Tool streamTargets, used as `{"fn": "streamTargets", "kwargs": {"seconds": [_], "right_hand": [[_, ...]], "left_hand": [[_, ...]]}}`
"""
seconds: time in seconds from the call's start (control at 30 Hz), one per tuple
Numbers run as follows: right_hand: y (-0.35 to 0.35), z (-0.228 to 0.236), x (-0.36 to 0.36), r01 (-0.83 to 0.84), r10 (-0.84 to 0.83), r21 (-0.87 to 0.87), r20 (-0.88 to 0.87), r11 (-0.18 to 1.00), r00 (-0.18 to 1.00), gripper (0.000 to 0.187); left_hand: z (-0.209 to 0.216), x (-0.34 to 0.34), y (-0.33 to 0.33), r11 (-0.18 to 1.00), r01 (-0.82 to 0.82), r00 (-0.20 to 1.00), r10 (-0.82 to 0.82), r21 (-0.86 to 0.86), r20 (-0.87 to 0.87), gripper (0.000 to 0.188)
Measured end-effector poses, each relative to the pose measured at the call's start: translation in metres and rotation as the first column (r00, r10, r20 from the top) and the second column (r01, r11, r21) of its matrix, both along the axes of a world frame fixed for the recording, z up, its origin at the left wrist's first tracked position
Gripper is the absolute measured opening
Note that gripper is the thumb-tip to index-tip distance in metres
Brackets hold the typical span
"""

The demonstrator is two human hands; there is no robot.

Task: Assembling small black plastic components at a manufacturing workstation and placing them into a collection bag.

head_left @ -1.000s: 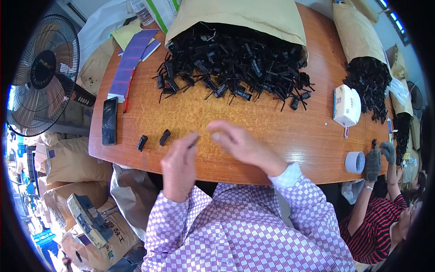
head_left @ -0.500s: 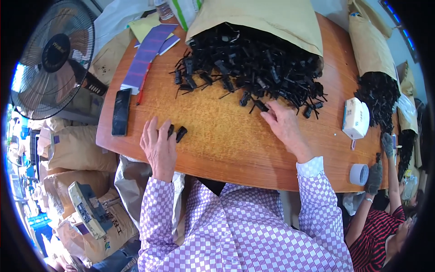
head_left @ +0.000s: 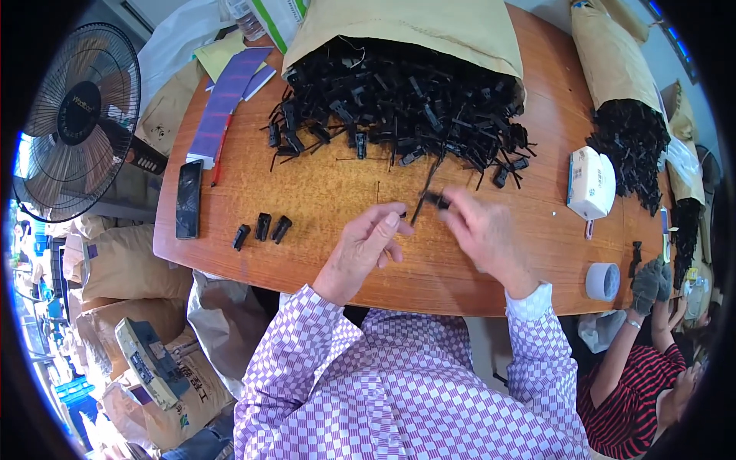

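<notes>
In my right hand (head_left: 484, 234) a small black plastic part (head_left: 437, 201) is pinched between thumb and fingers, with thin black stems (head_left: 426, 188) beside it. Just left of it, my left hand (head_left: 364, 245) is closed, thumb and forefinger together; a dark bit shows at the tips, too small to name. Both hands hover over the near middle of the table. Left of them three small black plastic pieces (head_left: 262, 227) stand in a short row. Beyond the hands, a heap of similar black parts (head_left: 406, 107) with thin stems spills from a large paper sack (head_left: 414, 34).
A dark phone (head_left: 188, 199), a red pen (head_left: 221, 149) and purple printed sheets (head_left: 222, 100) lie on the left. A tissue pack (head_left: 589, 184) and a tape roll (head_left: 602, 281) sit on the right. A co-worker's gloved hands (head_left: 648, 287) are at the right edge. A fan (head_left: 80, 107) stands far left.
My left hand has left the small pieces on the left and come over beside my right hand. My right hand has drawn a black part away from the heap. The view has shifted slightly.
</notes>
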State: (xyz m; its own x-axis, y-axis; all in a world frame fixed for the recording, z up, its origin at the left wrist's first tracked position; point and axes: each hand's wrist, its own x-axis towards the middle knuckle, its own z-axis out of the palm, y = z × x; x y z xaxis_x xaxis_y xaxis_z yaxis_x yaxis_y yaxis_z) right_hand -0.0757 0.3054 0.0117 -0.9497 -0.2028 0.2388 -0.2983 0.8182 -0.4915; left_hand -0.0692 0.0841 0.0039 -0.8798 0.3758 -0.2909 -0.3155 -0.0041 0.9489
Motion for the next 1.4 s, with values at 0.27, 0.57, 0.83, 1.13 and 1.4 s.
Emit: {"fn": "streamTargets", "kwargs": {"seconds": [0.27, 0.57, 0.83, 1.13, 1.4], "right_hand": [[-0.005, -0.003, 0.023, -0.429, 0.443, 0.130, -0.115, 0.894, 0.889, 0.036], [-0.043, -0.004, 0.033, -0.332, 0.333, -0.266, -0.043, 0.905, 0.942, 0.026], [-0.083, -0.005, 0.041, -0.022, 0.456, -0.716, 0.420, 0.698, 0.784, 0.017], [-0.102, -0.016, 0.041, -0.058, 0.408, -0.662, 0.387, 0.747, 0.827, 0.013], [-0.105, -0.027, 0.042, -0.026, 0.375, -0.692, 0.358, 0.721, 0.855, 0.015]], "left_hand": [[-0.004, 0.016, -0.009, 0.905, 0.106, 0.896, -0.266, 0.412, 0.355, 0.051], [0.003, 0.037, -0.020, 0.940, -0.088, 0.942, -0.029, 0.328, 0.335, 0.041], [-0.005, 0.041, -0.030, 0.991, -0.122, 0.990, 0.125, 0.053, -0.059, 0.037], [-0.014, 0.043, -0.038, 0.966, -0.171, 0.953, 0.114, -0.191, -0.280, 0.034], [-0.021, 0.045, -0.032, 0.922, -0.302, 0.837, 0.135, -0.241, -0.530, 0.033]]}}
